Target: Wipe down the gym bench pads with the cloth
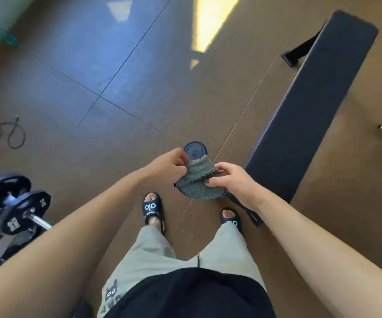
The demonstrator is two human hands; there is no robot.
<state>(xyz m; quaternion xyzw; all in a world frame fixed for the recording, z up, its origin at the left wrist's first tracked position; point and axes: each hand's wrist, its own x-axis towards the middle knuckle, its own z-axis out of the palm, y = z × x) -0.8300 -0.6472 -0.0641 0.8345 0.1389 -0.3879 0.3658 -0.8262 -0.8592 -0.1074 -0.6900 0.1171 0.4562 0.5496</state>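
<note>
- Our slides (152, 208) near the bottom middle say "alo" in white letters.
- The weight plates (27, 212) at lower left have white writing too blurry to read.
- Our left hand (168, 167) and right hand (233, 183) both pinch the gray cloth (199, 182) in the middle.
- The dark bench pad (311, 106) runs up the right side.

A: Entry on arm pose?
B: Both bare forearms reach forward and down, converging in front of the body at about the same height.
A: Left hand (170, 165)?
B: Knuckles up, fingers curled, pinching the upper edge of the cloth (196, 180).
A: Right hand (233, 184)?
B: Back of hand up, wrist bent slightly; thumb and curled fingers grip the cloth's right side.
A: Gap between hands?
B: Near each other, not touching.
</note>
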